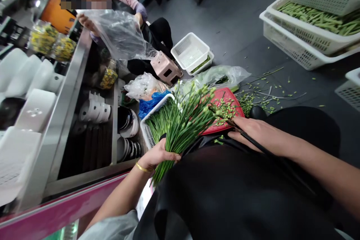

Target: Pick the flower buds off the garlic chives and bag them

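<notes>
Head view: left hand [159,155] grips garlic chives [184,129] mid-stalk (buds [205,93] upward).

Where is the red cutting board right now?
In the head view, the red cutting board lies right of centre, just beyond the right hand, between the white basket of chives and the scattered green trimmings.

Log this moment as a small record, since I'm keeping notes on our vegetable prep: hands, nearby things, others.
Left hand: grips a bunch of green stems; gold bangle on wrist
Right hand: on a black strip; unclear whether gripping it
Nearby: red cutting board with green buds; white basket of thin greens
Floor: stacked white baskets of green vegetables; pink stool
Co-worker: holds up a clear plastic bag
</notes>
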